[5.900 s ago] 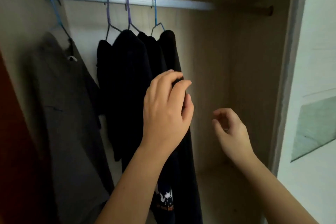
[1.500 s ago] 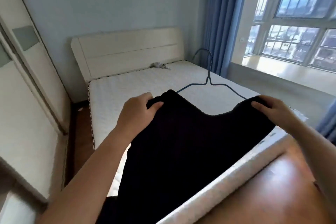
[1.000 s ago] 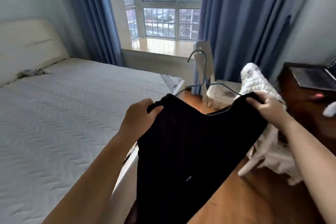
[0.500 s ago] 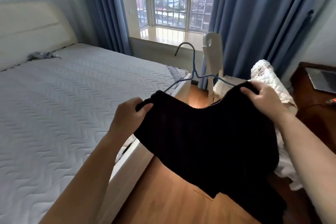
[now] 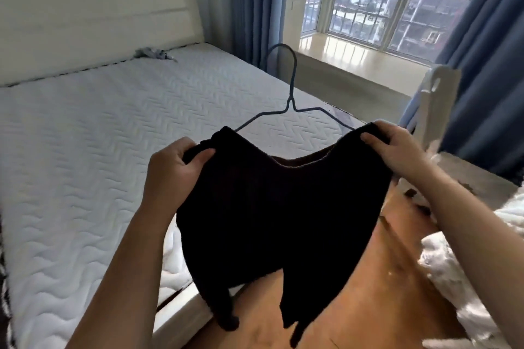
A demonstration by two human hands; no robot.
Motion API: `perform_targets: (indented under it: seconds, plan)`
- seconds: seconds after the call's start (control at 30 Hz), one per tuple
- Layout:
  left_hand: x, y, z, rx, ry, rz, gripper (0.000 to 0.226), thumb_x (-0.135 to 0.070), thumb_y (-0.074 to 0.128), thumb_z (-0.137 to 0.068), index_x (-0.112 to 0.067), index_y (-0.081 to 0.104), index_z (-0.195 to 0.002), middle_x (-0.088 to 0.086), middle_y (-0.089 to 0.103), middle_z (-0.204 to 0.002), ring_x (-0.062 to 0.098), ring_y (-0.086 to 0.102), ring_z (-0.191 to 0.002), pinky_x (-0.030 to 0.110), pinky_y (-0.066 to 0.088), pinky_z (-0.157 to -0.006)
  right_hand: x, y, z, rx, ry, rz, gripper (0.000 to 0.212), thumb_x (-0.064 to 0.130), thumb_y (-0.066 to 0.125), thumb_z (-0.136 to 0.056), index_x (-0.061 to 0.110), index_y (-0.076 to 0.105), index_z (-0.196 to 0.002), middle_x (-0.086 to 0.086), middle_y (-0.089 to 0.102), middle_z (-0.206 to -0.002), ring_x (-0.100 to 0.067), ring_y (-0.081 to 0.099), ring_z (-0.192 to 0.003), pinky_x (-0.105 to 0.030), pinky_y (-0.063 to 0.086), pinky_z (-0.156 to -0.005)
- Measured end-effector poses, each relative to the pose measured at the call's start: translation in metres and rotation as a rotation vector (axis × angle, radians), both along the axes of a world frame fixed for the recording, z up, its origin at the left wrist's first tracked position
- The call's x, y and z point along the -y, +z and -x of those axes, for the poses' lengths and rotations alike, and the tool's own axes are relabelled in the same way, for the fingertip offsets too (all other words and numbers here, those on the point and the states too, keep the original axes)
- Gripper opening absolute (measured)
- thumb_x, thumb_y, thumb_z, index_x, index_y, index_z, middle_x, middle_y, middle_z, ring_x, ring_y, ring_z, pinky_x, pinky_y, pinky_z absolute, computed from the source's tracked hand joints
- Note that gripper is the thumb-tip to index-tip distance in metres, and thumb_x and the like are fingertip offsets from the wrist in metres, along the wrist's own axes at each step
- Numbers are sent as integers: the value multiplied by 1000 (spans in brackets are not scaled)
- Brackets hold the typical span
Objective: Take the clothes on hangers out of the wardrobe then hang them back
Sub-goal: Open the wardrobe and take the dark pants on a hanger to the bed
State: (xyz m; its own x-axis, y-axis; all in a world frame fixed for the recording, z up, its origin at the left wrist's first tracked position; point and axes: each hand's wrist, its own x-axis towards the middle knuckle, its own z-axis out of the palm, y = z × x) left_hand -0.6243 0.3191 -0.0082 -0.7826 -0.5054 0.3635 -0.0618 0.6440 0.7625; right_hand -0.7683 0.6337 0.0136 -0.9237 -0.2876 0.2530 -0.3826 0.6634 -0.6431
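– Fingers [image 5: 185, 147] of the left hand [image 5: 173, 170]: how do they lie?
– Curled round one shoulder of a black knitted garment [image 5: 278, 201], with the thumb laid across its near face. The right hand [image 5: 397, 147] grips the other shoulder, fingers hooked over the top edge and thumb pressing the cloth.
– And the arms?
– Both forearms reach forward, backs of the hands up. The hands are well apart, so the neckline sags between them.
– Where is the garment?
– Held in the air above the foot corner of a white mattress [image 5: 99, 127] quilted in wavy stitching, and above an orange-brown wooden floor [image 5: 382, 278]. It sits on a thin blue wire hanger [image 5: 290, 93]. The hook stands upright beyond the neckline and the wire arms run into the shoulders.
– Fabric?
– Soft and faintly ribbed, with the hem hanging in uneven tails. The knit is too dark to tell whether it carries any label or print.
– Around it?
– A cream padded headboard [image 5: 93, 22], blue curtains [image 5: 249, 3] beside a gridded window [image 5: 382, 8], a white wooden chair [image 5: 436, 99] and a rumpled white quilt [image 5: 442, 252] at the right.
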Motion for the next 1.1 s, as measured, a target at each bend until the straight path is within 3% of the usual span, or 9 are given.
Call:
perform_targets:
  seconds: [0.1,0.27,0.37,0.53,0.63,0.77,0.97,1.1]
  plan:
    - [34,-13,13,6,91,-41,27,-29,67,-80,-8,56,-67,3,52,-56,13,46,-55,15,33,-52,43,-4,37,8,62,-69,21,17,56,-88,5,62,-105,-13,66,-103,-27,57,-101,-37,40,-91]
    - [70,-36,21,50,236,-124,25,-29,67,-79,-8,57,-70,8,52,-59,18,45,-58,23,36,-55,103,-23,83,64,194,-121,21,21,56,-89,11,60,-107,1,56,-95,-17,51,-95,-21,30,-80]
    - [84,-43,24,71,319,-81,24,-28,65,-81,-10,55,-68,3,51,-56,15,43,-54,18,36,-54,136,-29,110,115,272,-122,23,23,56,-88,13,60,-109,2,57,-96,-17,51,-95,-26,33,-83]
    - [101,-53,36,81,524,-13,23,-27,61,-85,-8,56,-74,-2,53,-58,25,50,-63,31,32,-55,194,-32,161,120,462,-160,25,26,59,-87,14,59,-109,2,57,-97,-18,52,-94,-27,34,-82]
    - [106,-55,46,74,658,18,25,-29,61,-85,-6,57,-76,3,52,-59,29,51,-66,28,28,-58,225,-29,191,177,592,-197,33,27,61,-85,15,56,-115,1,56,-101,-17,51,-95,-28,36,-82]
    - [120,-55,48,61,795,72,35,-40,52,-79,-5,57,-77,12,60,-66,34,57,-68,37,41,-62,272,-25,219,207,776,-265,42,25,63,-84,15,51,-123,2,54,-104,-18,51,-99,-30,39,-86]
    - [152,-50,17,126,943,153,26,-26,62,-84,-1,63,-87,24,65,-75,39,61,-72,40,45,-65,347,-29,210,238,987,-282,39,22,60,-87,16,50,-124,3,54,-105,-16,51,-98,-28,36,-84]
    - [181,-44,-11,178,974,129,20,-26,58,-88,-7,60,-83,16,59,-63,35,56,-62,38,42,-58,392,-36,190,241,1054,-291,35,24,58,-87,16,52,-121,2,56,-105,-17,53,-98,-29,37,-83]
